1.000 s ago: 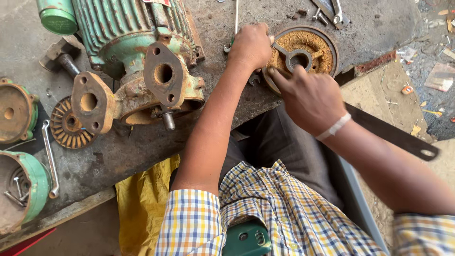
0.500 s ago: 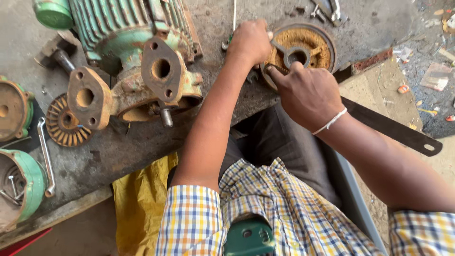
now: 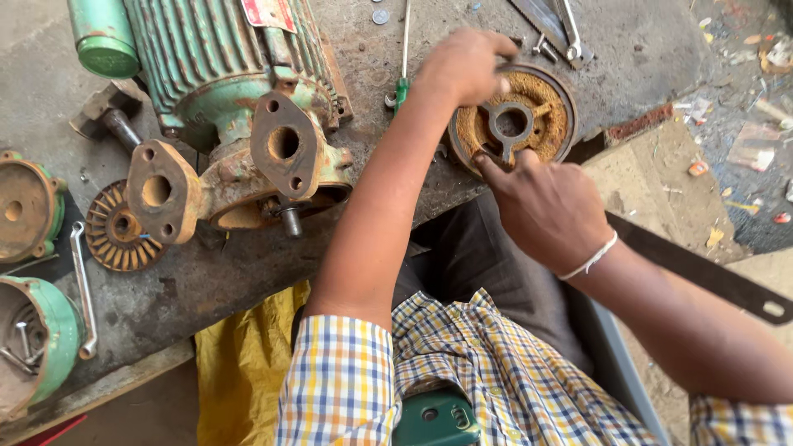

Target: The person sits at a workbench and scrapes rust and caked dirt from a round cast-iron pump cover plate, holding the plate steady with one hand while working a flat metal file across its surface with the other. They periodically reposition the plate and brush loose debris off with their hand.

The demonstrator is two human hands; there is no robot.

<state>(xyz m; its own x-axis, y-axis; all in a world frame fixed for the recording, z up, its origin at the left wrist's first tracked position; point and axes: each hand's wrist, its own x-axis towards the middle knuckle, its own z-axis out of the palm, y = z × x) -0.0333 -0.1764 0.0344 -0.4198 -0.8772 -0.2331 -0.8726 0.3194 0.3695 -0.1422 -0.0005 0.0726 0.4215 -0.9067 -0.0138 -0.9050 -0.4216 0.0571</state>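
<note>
Workbench (image 3: 248, 281) edge: rusty disc (image 3: 549, 124) between both hands.

open: bare grey bench top (image 3: 644, 58) right of rusty round pump cover (image 3: 512, 124) | blocked left: green ribbed motor with rusted flanges (image 3: 239, 124) | blocked above: green-handled screwdriver (image 3: 402, 83), steel spanners (image 3: 562, 33) | narrow gap between motor and cover

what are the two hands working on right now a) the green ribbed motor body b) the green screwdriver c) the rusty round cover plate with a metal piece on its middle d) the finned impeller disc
c: the left hand rests on the far rim of the rusty round cover plate, and the right hand touches its near edge by the grey metal piece at its middle.
</note>
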